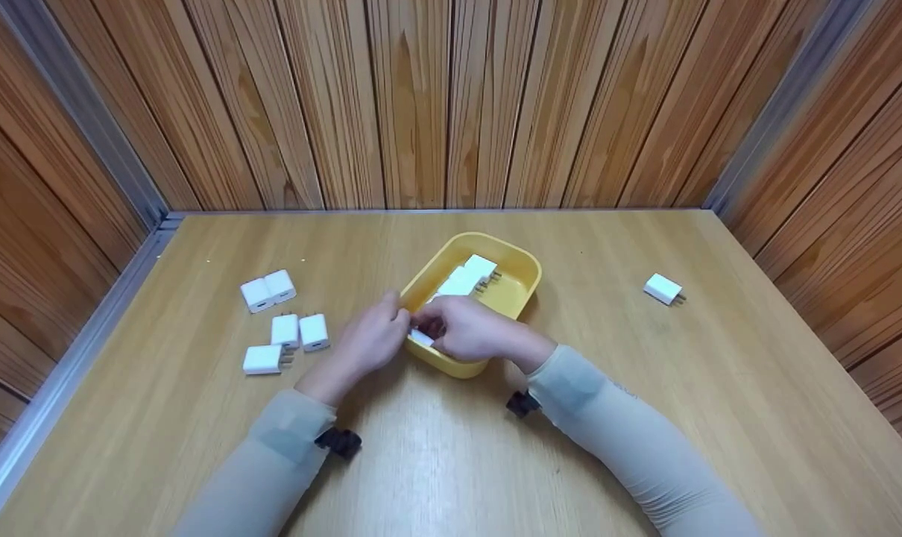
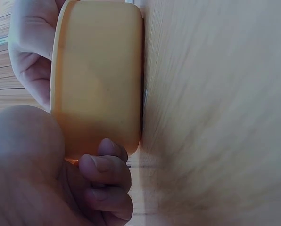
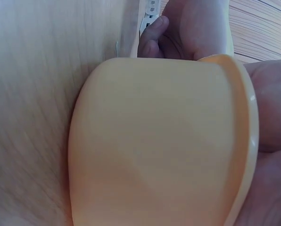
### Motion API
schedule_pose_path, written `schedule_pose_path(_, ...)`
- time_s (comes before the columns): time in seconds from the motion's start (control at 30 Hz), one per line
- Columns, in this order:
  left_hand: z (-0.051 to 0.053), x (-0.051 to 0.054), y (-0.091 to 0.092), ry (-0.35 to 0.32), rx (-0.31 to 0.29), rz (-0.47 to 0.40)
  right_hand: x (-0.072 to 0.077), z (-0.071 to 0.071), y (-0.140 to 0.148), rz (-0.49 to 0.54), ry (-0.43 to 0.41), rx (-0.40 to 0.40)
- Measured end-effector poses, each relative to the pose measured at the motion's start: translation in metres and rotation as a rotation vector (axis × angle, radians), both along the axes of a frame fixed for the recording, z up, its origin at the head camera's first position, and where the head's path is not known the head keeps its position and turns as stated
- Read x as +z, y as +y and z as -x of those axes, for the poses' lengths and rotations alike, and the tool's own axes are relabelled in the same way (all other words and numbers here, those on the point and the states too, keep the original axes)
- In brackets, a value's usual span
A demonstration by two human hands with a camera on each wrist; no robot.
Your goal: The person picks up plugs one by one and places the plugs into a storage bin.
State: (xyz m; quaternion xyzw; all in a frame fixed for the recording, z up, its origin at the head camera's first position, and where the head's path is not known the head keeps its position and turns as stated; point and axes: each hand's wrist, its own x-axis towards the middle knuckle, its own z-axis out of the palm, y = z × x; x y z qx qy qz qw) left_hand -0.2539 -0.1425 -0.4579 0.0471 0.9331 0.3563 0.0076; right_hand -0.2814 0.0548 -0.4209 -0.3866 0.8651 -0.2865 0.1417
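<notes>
Five white chargers (image 1: 262, 360) are lying left of the left hand (image 1: 369, 334), which is gripping the yellow tray (image 1: 448, 364) with curled fingers. Inside, the right hand (image 1: 470, 328) is pinching one charger (image 1: 421, 338) (finger gap partly hidden); other chargers (image 1: 458, 283) are lying beyond that grip; a lone charger (image 1: 661, 289) is resting well right.

Work booth: wood-panelled walls (image 1: 414, 104), metal framing (image 1: 93, 112)

Left wrist view: yellow container (image 2: 99, 77) stood on wooden tabletop (image 2: 220, 94), frame turned sideways. Left hand (image 2: 41, 174) gripped container's end, thumb by the rim, fingers bent against the side. Right hand (image 2: 32, 40) hung over the rim, fingertips hidden. Wood-grain wall (image 2: 1, 77) showed behind. Tabletop partly blurred.
</notes>
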Motion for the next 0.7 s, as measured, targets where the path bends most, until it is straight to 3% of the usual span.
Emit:
schedule_pose_path(0.57,0.0012,0.0000,0.0000,-0.048,0.012,0.001,-0.0045,0.0000,-0.0036,-0.120,0.085,-0.093)
schedule_pose_path(0.7,0.0013,-0.0007,0.0000,-0.033,0.007,0.005,-0.0057,0.0003,-0.0027,-0.122,0.101,-0.101)
